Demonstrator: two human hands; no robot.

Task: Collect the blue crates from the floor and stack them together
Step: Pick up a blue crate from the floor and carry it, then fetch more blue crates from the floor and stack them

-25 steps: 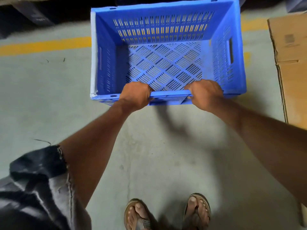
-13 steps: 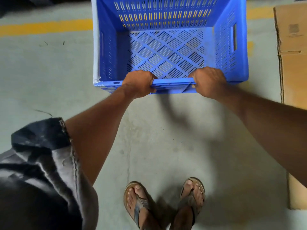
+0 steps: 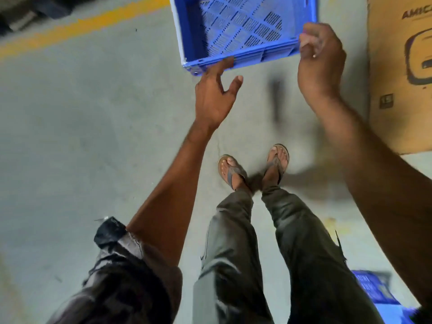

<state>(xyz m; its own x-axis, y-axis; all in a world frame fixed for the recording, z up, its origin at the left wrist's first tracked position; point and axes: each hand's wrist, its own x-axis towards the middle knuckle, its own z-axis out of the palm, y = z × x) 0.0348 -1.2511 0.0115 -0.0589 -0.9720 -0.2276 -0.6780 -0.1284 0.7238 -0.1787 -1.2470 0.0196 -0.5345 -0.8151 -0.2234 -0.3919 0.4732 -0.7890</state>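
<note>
Floor: grey concrete [image 3: 81, 127], with a yellow line [image 3: 77, 26] running slantwise at upper left
Right hand: right hand [image 3: 321, 59] closed on the near right corner of the crate, fingers curled over the rim, a small ring showing on 1 finger
Left hand: left hand [image 3: 216, 94] spread, fingers apart; fingertips touch the near rim close to the left corner, thumb free below it, nothing clasped
Crate: blue crate [image 3: 238, 29] at top centre, cut off by the upper edge of the view; lattice bottom and slotted walls visible, inside holds nothing; near rim slants, left corner lower than right; whether it rests on the floor or is lifted cannot be told
Arms: both bare forearms reach forward from the lower corners; a dark rolled sleeve [image 3: 121, 260] on the left arm
Legs: 2 legs in dark trousers [image 3: 236, 242] below the crate, feet in brown sandals [image 3: 233, 171] side by side, well back from the crate
Box: flat brown cardboard [image 3: 397, 90] with dark print lying at right, just beside the right hand and the crate's right side
Lower right: blurred blue thing [image 3: 374, 291] at the corner, partly hidden by the right arm; cannot tell what it is
</note>
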